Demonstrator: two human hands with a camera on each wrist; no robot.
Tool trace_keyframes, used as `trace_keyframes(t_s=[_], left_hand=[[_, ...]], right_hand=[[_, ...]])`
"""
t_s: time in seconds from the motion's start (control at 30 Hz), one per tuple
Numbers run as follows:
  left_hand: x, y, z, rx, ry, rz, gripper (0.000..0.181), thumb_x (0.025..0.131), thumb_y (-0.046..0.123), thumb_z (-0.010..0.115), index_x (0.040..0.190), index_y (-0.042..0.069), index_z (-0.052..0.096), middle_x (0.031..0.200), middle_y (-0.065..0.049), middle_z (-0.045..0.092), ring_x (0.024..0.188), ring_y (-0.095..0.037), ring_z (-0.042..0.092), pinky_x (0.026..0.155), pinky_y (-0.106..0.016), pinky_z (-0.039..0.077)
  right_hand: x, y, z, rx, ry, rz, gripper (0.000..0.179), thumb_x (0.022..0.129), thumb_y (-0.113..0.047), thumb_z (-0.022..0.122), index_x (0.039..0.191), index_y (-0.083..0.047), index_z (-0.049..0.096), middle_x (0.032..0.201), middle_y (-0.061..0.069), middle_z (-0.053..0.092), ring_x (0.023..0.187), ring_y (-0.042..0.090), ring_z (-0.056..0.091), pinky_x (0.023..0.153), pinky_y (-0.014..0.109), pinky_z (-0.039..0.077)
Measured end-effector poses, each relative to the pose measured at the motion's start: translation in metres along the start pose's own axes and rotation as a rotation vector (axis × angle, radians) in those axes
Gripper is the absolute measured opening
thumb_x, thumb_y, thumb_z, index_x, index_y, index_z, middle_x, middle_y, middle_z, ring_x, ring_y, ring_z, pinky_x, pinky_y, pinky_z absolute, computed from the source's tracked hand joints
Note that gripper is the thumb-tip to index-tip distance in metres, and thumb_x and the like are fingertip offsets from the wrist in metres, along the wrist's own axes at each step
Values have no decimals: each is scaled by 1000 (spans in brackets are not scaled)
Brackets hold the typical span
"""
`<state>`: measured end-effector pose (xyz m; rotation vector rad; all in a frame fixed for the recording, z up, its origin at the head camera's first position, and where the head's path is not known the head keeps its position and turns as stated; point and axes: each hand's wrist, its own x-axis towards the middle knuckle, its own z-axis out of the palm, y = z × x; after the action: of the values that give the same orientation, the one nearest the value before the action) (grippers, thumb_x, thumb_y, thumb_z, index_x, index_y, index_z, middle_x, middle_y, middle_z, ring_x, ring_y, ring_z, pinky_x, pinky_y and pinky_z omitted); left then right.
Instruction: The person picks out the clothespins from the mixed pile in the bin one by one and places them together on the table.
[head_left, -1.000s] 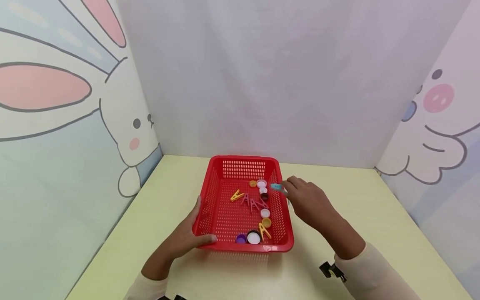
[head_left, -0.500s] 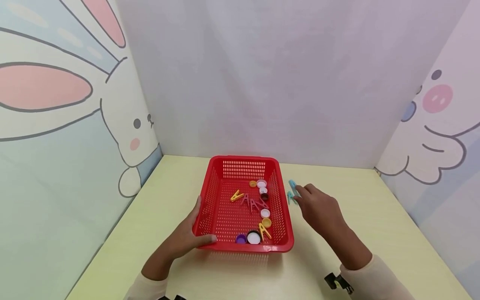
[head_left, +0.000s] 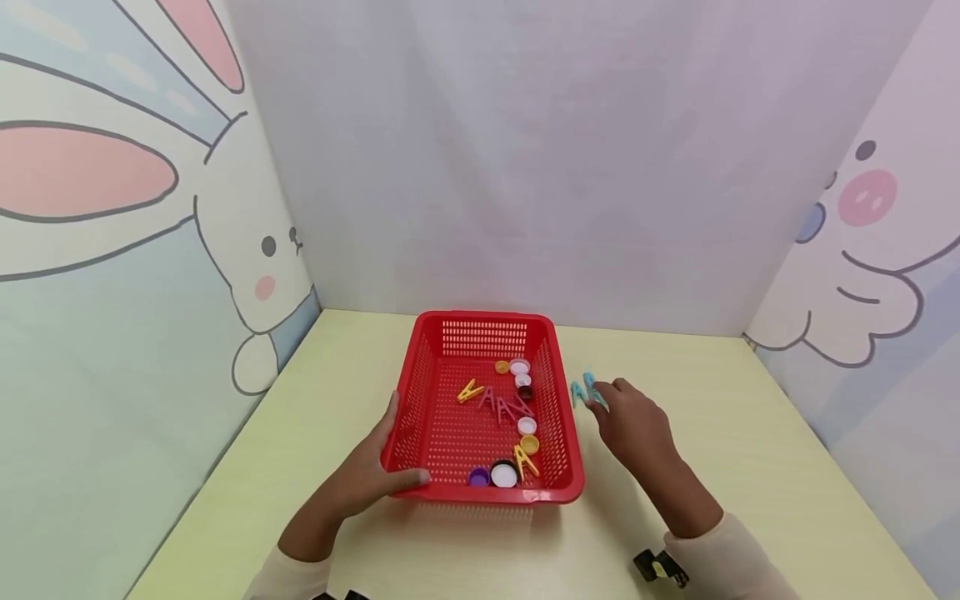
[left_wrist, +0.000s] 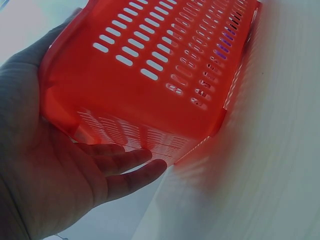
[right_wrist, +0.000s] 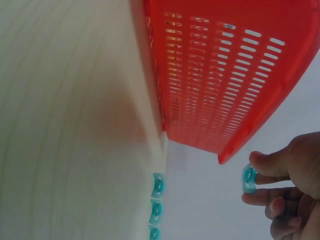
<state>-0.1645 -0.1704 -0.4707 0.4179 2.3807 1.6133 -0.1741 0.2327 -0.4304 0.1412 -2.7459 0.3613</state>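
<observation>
A red plastic basket [head_left: 487, 495] stands on the pale table. My left hand [head_left: 367, 475] holds its left side near the front corner, thumb over the rim and fingers along the outside wall, as the left wrist view shows. To the right of the basket, my right hand [head_left: 633, 421] pinches a teal clothespin [right_wrist: 249, 178] between thumb and finger, just above the table. Several more teal clothespins [right_wrist: 158, 186] stand in a row on the table close by, partly hidden by the hand in the head view.
Inside the basket lie pink clothespins [head_left: 503, 410], yellow clothespins [head_left: 470, 391] and several bottle caps, among them a black-rimmed white cap [head_left: 504, 474] and a purple cap [head_left: 478, 477]. A white curtain [head_left: 510, 167] closes off the back; printed rabbit panels [head_left: 255, 250] flank the table.
My right hand has moved the teal clothespin from over the basket's right rim to the right and down, close to the other teal clothespins. My left hand keeps its hold on the basket.
</observation>
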Motion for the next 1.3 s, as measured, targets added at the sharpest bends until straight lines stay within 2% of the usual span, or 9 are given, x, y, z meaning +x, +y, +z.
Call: trace_keyframes(t_s=[0.2,0.5,0.63,0.87,1.07,1.3], left_hand=[[1,1,2,18,18,-37,142,77,46,95,177,29,-5,169,-14,39,141,-36,54,96,-47,68],[-1,-4,2,18,6,-34,142,79,46,94,177,25,-6,171,-18,36,140,-36,55,97,-48,68],[-1,-3,1,17,10,-30,142,78,46,94,177,25,-6,170,-17,37,140,-36,55,96,-48,68],[-1,-1,1,14,14,-37,143,78,47,94,177,28,-6,170,-15,39,141,-37,54,97,-47,68],[0,0,1,8,15,-32,141,79,44,94,177,26,-6,169,-16,38,140,-37,55,97,-48,67],[-1,0,1,17,21,-42,142,77,47,94,177,27,-5,169,-16,40,139,-35,56,97,-47,68]], right_hand=[[0,7,6,40,-59,52,34,96,-14,84,127,-1,77,101,17,74,73,25,67,54,38,56],[0,13,26,68,-175,113,30,93,-16,88,120,-4,81,96,14,74,74,20,62,51,30,54],[3,16,31,81,-218,141,31,92,-18,89,119,-4,81,101,16,77,74,20,61,51,27,53],[9,24,40,126,-283,131,32,92,-18,89,119,-1,82,117,21,81,79,21,65,57,27,56],[11,28,47,142,-297,112,33,91,-18,90,118,-1,82,115,20,81,83,22,69,67,34,66],[11,31,51,135,-323,109,32,88,-18,92,115,-2,83,106,15,81,81,20,67,68,35,66]])
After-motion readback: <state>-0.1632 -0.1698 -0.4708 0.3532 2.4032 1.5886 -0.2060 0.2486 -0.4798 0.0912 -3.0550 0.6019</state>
